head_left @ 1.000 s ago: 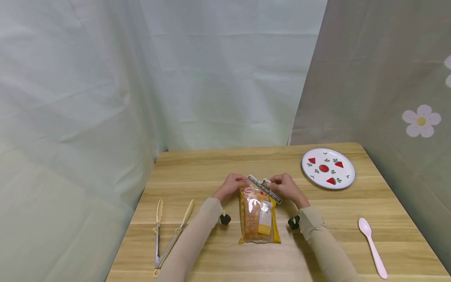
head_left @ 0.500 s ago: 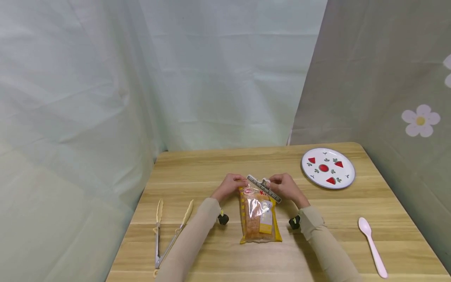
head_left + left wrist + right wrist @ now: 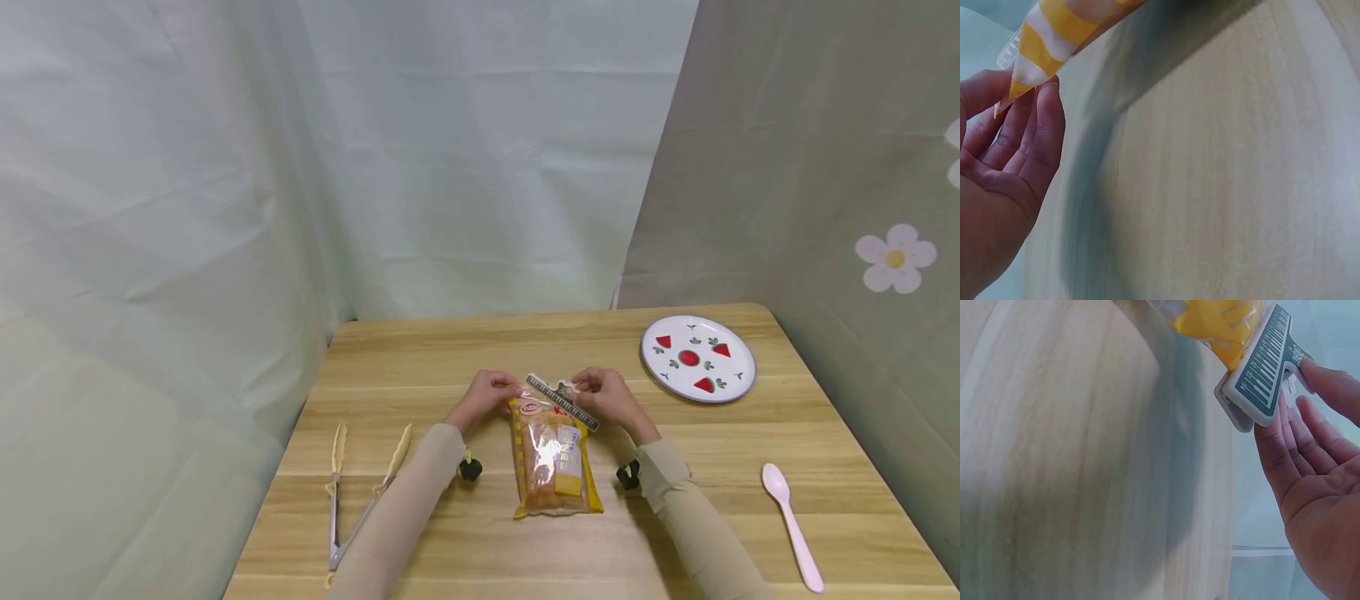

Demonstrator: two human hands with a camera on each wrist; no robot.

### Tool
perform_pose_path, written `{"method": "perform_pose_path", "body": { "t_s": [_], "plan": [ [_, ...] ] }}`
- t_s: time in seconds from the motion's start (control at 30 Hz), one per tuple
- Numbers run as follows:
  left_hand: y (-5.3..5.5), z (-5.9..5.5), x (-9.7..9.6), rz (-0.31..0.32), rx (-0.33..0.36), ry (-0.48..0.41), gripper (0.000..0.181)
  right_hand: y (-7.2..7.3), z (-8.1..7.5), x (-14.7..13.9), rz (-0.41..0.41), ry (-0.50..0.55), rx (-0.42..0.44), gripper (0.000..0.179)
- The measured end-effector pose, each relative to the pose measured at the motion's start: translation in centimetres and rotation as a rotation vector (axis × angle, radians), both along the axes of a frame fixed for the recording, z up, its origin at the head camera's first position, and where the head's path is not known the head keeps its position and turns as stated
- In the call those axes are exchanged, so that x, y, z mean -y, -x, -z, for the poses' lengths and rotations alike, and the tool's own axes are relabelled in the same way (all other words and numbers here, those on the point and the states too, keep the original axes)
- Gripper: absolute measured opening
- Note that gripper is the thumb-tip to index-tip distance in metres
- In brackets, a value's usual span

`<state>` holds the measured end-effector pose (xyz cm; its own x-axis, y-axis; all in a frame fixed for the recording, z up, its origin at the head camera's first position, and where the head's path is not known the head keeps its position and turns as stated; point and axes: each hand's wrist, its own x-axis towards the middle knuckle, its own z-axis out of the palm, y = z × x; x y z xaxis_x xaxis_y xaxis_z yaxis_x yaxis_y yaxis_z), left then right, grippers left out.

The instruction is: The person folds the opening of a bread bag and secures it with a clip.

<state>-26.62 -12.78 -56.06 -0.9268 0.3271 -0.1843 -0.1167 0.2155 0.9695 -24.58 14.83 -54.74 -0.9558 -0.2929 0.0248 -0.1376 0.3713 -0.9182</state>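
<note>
A clear and yellow bag of bread (image 3: pixel 542 467) is in the middle of the table in the head view. My left hand (image 3: pixel 482 398) pinches its top left corner; in the left wrist view, thumb and fingertips meet on the yellow-striped plastic (image 3: pixel 1054 40). Across the bag's top right corner slants a bag clip (image 3: pixel 564 405) with a piano-key pattern. My right hand (image 3: pixel 611 402) holds that clip by its handle, thumb on one side and fingers behind. In the right wrist view the clip's long jaws (image 3: pixel 1263 369) overlap the bag's yellow corner.
A white plate (image 3: pixel 675 379) with watermelon pictures lies at the back right of the wooden table (image 3: pixel 465 342). The pink spoon (image 3: pixel 793 525) is at the right. Tongs (image 3: pixel 334 508) lie spread at the left, partly behind the left sleeve. Curtains hang behind.
The bag's lower end has swung slightly to the right. My left hand has shifted a little to the left, still pinching the corner. The right hand and clip have barely moved.
</note>
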Motion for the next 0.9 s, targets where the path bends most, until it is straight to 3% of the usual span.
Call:
{"method": "perform_pose_path", "body": {
  "t_s": [0.43,0.5,0.67,0.73,0.9],
  "plan": [
    [0.0,0.4,-0.1,-0.039,-0.079,0.063,0.015,0.1,1.1,-0.5,-0.014,-0.069,-0.105,0.01],
    [-0.2,0.0,-0.2,-0.039,-0.083,0.058,0.015,0.2,1.1,-0.5,-0.01,-0.081,-0.101,0.01],
    [0.0,0.2,-0.2,-0.044,-0.08,0.07,0.014,0.3,0.8,-0.3,0.013,-0.11,-0.041,0.011],
    [0.4,0.9,-0.2,-0.048,-0.08,0.082,0.012,0.3,0.8,-0.2,0.015,-0.11,-0.036,0.011],
    [0.5,1.0,-0.2,-0.046,-0.079,0.102,0.01,0.5,1.1,-0.2,0.021,-0.116,-0.035,0.011]
  ]
}}
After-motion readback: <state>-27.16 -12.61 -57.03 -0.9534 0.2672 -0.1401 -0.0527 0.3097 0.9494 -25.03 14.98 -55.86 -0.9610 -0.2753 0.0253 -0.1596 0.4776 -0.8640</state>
